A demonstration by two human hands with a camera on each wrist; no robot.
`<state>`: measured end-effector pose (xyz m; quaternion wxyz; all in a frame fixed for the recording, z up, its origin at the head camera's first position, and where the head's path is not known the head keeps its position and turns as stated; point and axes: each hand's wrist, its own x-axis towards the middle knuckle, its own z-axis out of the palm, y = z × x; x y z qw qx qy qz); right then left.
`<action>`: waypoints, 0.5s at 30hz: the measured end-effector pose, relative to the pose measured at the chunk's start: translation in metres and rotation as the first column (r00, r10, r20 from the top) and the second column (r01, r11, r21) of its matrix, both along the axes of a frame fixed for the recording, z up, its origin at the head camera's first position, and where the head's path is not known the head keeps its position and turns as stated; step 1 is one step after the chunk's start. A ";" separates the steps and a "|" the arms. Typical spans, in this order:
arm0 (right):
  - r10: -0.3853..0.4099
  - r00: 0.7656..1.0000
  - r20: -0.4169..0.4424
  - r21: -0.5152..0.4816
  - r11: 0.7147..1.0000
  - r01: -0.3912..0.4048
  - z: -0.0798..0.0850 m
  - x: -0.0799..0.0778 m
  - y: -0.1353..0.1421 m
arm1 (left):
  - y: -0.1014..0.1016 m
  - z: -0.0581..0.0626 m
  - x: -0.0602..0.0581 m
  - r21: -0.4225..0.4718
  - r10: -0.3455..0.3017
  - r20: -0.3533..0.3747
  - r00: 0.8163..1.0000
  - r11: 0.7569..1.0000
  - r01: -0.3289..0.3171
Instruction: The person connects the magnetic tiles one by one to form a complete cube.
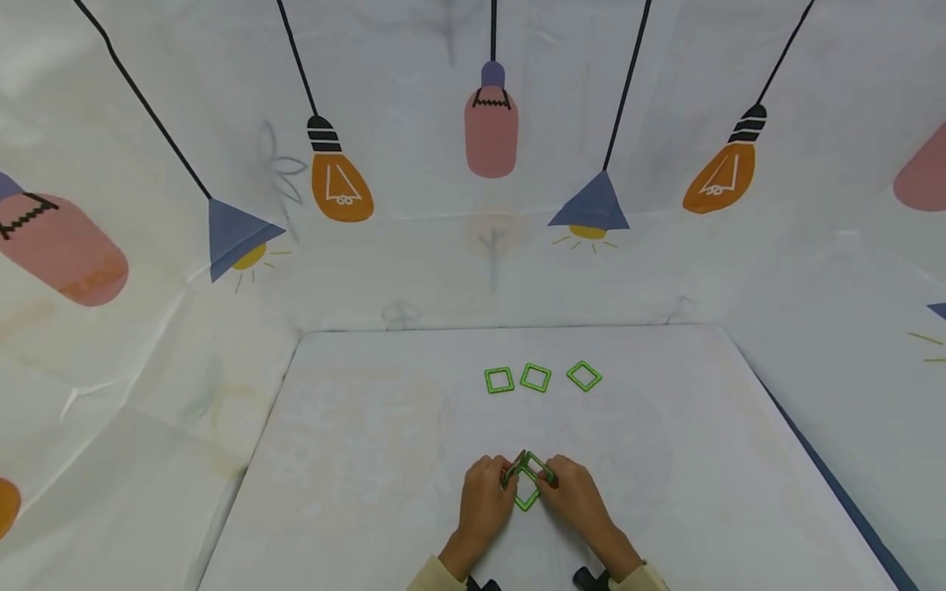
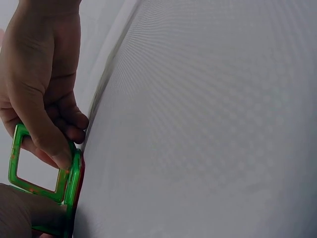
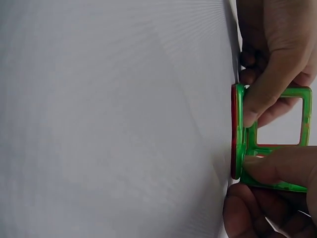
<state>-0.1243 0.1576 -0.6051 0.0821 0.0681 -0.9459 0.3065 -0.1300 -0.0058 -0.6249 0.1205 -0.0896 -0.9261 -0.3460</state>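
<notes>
My left hand (image 1: 484,495) pinches a green square frame tile (image 1: 515,465), of the magnetic building kind, tilted up on edge. My right hand (image 1: 576,494) grips a second raised green tile (image 1: 542,465) by its side. A third green tile (image 1: 525,505) lies flat on the table between the hands, and the two raised ones meet at its far corner. In the right wrist view, the right thumb (image 3: 277,168) presses close by the flat tile (image 3: 238,131). The left wrist view shows the right hand's tile (image 2: 14,158) standing up, its open centre visible.
Three more green square tiles (image 1: 499,391) (image 1: 535,388) (image 1: 585,388) lie in a loose row farther back on the white table (image 1: 355,460). A white sheet (image 1: 414,263) printed with lamps hangs behind and at the sides. Dark straps (image 1: 589,579) are at the wrists.
</notes>
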 end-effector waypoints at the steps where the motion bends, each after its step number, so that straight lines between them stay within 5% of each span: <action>1: 0.002 1.000 -0.002 -0.001 1.000 -0.002 0.000 0.000 0.000 | 0.000 0.000 0.000 0.002 0.000 -0.004 1.000 1.000 0.000; 15: -0.002 0.999 0.035 -0.022 1.000 0.003 -0.003 -0.003 -0.001 | 0.000 -0.001 -0.001 0.022 -0.001 -0.014 1.000 1.000 0.001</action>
